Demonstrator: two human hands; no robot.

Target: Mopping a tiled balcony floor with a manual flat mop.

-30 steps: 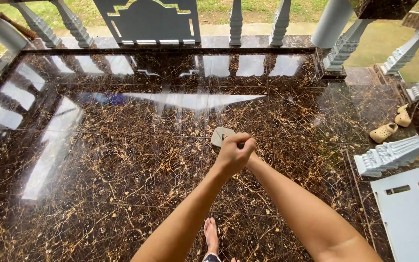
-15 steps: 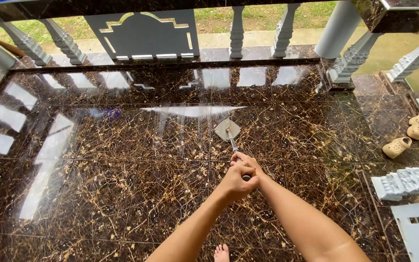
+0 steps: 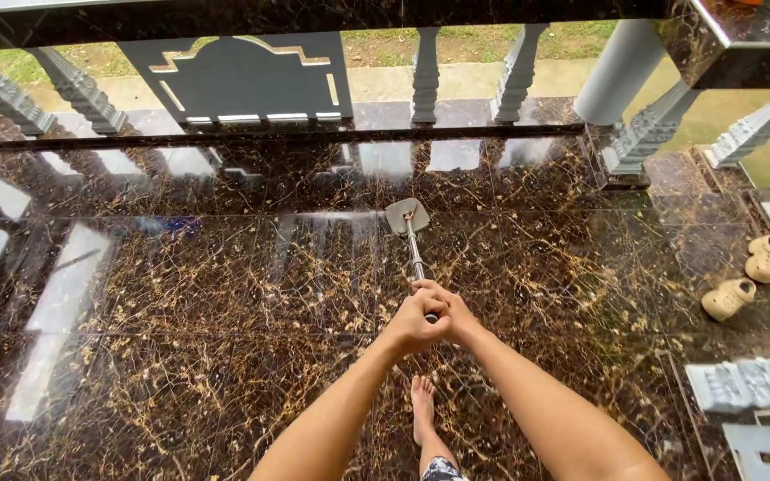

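Glossy tile [image 3: 180,294] lies under the mop head [image 3: 407,216], now pushed further out toward the railing [image 3: 242,76] than a moment ago. Left hand [image 3: 413,328] and right hand [image 3: 454,313] both grip its handle [image 3: 415,258]; sandals [image 3: 746,278] sit far right.

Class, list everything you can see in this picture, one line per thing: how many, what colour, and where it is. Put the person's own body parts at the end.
mop: one, grey square head on a metal handle, head on the floor ahead of the person
floor: one, glossy dark brown marble with gold veins, fills most of the view
railing: one, grey balusters and a cut-out panel, along the far edge
column: one, pale grey, far right
clogs: two, beige, on the floor at right
bare foot: one, bottom centre
left hand: one, gripping the mop handle
right hand: one, on the handle beside the left hand
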